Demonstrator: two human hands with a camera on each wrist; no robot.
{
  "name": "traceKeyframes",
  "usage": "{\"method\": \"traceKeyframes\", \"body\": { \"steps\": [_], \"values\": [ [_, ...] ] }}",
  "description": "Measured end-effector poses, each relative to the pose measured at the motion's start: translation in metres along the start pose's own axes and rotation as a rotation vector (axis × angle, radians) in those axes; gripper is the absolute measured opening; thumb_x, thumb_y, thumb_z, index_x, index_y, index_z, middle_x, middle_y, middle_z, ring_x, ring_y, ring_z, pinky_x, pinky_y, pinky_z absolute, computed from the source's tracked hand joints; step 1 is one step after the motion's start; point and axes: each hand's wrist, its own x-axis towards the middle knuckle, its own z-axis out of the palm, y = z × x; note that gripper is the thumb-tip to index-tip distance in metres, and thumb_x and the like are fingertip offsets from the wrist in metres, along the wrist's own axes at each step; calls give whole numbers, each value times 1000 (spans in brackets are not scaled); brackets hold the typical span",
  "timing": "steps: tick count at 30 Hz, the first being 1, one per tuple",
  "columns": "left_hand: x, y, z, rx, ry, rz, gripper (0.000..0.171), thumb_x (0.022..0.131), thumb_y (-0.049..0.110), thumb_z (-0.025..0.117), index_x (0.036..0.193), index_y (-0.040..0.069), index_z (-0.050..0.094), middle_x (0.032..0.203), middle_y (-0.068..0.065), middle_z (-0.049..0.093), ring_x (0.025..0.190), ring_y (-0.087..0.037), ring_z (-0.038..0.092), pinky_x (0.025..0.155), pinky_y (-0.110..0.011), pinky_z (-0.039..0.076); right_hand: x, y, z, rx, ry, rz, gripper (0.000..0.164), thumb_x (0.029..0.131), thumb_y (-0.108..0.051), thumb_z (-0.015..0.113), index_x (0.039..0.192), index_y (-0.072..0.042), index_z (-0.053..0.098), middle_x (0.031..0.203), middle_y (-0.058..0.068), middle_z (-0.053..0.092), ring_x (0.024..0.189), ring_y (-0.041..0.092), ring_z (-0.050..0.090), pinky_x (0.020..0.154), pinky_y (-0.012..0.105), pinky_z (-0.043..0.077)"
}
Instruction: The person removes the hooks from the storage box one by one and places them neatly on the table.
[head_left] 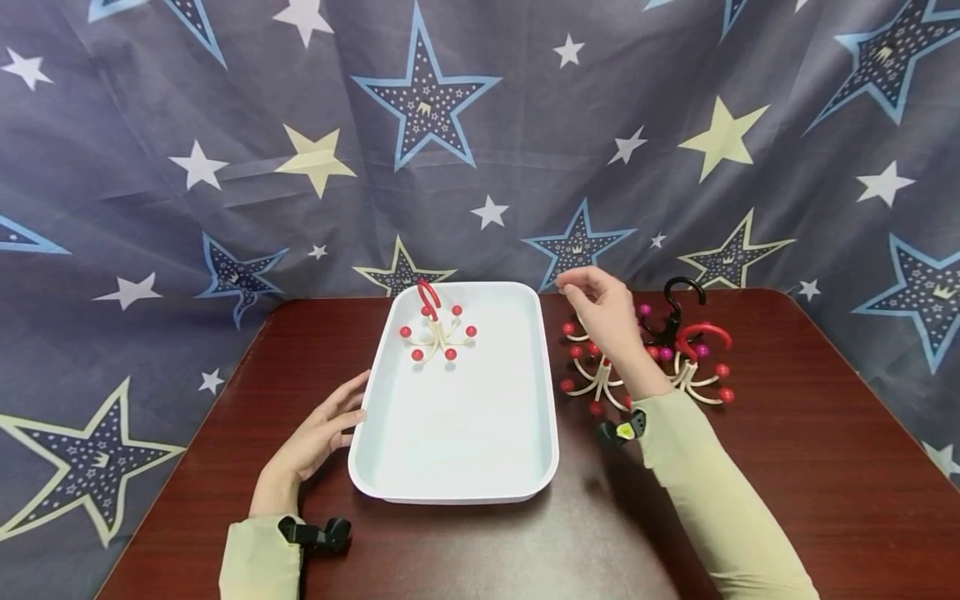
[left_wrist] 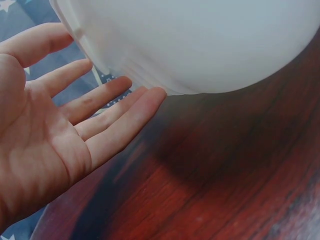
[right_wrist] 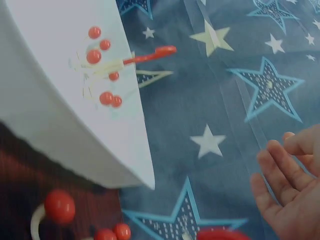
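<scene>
A white rectangular tray (head_left: pixel 465 433) lies on the table, longer from front to back than across. Inside it, toward the far left corner, stands a rotating hook hanger (head_left: pixel 438 332) with a red hook on top and several cream arms tipped with red balls. My left hand (head_left: pixel 322 433) is at the tray's left side, its extended fingers (left_wrist: pixel 142 110) right at the wall. Raised past the tray's right edge, my right hand (head_left: pixel 603 318) has loosely bent fingers and nothing between them. Below it is a cluster of more such hangers, partly hidden by my hand and forearm.
In that cluster, one hanger (head_left: pixel 687 367) has a red hook, a black hanger (head_left: pixel 670 329) has purple balls, and another cream hanger (head_left: pixel 602 379) sits nearest the tray. The dark red wooden table (head_left: pixel 787 467) ends at a star-patterned curtain (head_left: pixel 480 150) behind.
</scene>
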Motion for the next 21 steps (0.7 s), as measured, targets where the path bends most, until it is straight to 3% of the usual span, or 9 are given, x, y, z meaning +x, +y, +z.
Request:
{"method": "traceKeyframes", "body": {
  "steps": [10, 21],
  "values": [
    [0, 1, -1, 3, 5, -8, 59, 94, 8, 45, 146, 16, 19, 144, -26, 22, 105, -11, 57, 78, -36, 52, 16, -13, 40, -100, -122, 28, 14, 88, -15, 59, 99, -10, 66, 97, 5, 67, 88, 15, 61, 77, 31, 48],
    [1, -1, -1, 11, 15, -20, 58, 94, 8, 45, 146, 16, 19, 141, -21, 30, 104, -11, 58, 78, -37, 52, 32, -21, 92, -182, -249, 35, 18, 87, -22, 60, 102, -12, 64, 100, 1, 66, 88, 13, 60, 76, 29, 48]
  ]
}}
